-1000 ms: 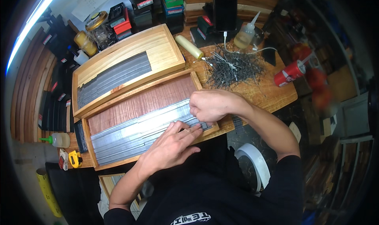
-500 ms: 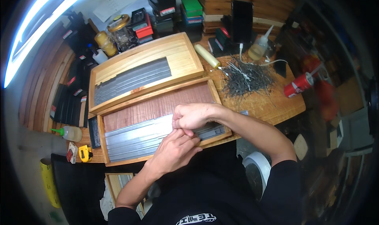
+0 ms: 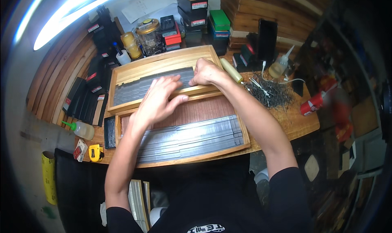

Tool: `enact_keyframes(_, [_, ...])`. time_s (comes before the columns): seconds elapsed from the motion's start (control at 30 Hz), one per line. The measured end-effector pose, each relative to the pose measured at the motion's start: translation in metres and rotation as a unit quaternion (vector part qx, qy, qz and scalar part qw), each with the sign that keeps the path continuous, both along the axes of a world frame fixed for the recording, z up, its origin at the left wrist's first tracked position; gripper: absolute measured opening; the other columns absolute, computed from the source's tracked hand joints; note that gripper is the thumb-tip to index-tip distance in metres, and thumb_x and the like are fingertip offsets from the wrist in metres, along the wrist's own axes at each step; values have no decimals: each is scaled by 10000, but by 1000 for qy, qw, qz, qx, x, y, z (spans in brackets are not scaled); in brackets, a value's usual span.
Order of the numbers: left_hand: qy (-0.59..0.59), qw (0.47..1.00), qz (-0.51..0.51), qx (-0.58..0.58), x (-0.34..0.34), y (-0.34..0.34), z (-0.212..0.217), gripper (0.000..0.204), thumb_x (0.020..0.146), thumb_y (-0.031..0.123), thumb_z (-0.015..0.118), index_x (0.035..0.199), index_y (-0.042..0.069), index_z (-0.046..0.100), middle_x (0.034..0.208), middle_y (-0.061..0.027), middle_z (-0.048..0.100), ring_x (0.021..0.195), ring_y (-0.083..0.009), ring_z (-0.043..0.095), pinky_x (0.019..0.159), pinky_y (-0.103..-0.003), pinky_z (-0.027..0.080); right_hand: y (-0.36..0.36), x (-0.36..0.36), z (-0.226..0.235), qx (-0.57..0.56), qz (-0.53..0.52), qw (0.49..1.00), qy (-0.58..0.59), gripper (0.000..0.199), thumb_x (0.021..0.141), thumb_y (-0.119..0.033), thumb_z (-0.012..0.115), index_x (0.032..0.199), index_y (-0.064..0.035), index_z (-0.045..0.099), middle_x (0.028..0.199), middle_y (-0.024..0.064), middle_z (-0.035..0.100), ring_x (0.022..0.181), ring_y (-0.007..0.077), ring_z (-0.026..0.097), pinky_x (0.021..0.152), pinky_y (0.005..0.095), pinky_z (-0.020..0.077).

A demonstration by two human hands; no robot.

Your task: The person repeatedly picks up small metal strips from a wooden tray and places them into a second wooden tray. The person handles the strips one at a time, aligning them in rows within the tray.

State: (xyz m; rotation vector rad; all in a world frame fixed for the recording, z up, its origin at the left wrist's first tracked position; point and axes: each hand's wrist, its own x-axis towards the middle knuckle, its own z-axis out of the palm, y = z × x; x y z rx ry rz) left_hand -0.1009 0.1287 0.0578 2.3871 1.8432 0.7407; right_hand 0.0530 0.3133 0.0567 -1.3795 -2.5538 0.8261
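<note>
Two shallow wooden trays lie on the bench, one behind the other. The far tray point(image 3: 163, 54) holds a block of dark grey metal strips point(image 3: 139, 88) along its near side. Over those strips my left hand point(image 3: 160, 97) lies with fingers stretched and thumb apart, holding nothing. My right hand point(image 3: 207, 73) is curled at the right end of the same strips, fingertips down against them; whether a small piece is pinched there is hidden. Nearer to me, the near tray point(image 3: 244, 135) has a reddish wood bottom and shinier metal strips point(image 3: 188, 137) filling its near part.
A tangled heap of thin dark metal pieces point(image 3: 269, 94) lies right of the trays, by a pale roll point(image 3: 231, 71), a dropper bottle point(image 3: 281, 64) and a red can point(image 3: 312, 104). At the left are a green-tipped bottle point(image 3: 83, 131) and yellow tape measure point(image 3: 96, 152). Boxes point(image 3: 192, 16) stand behind.
Both hands have moved from the near tray's strips, where they met, to the far tray. The left hand has spread its fingers. The view has shifted as well.
</note>
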Motion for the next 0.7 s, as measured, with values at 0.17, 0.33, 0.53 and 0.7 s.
enact_keyframes(0.17, [-32,994,-19,-104,-18,43,-29,731,1020,566,684,1444,-29,666,1560,-233,602,1525,-367,490,1264,-511,345,-7,-11,3,7,-21,999,-26,463,690,-224,1029,977,30,769,1054,233,798,1008,327,781,895,416,605])
enact_keyframes(0.33, [-42,997,-11,-66,-16,40,-37,742,966,582,750,1387,-27,713,1482,-234,666,1483,-369,543,1251,-501,374,10,-1,1,12,-3,999,-46,470,663,-208,1024,980,31,773,1022,225,805,975,320,786,856,397,609])
enact_keyframes(0.53, [-73,995,11,-71,-16,36,-35,715,930,535,812,1362,-29,729,1444,-235,692,1447,-370,574,1240,-484,393,-2,-1,34,-41,-7,994,-98,509,749,-170,910,1176,69,773,1234,281,767,1159,320,770,982,385,610])
enact_keyframes(0.7, [-153,986,18,-60,-14,40,-31,597,934,431,838,1311,-23,750,1371,-236,728,1360,-374,635,1184,-463,461,-4,-2,18,31,-21,998,-54,615,724,-296,933,1151,117,770,1210,319,760,1172,376,756,1013,405,596])
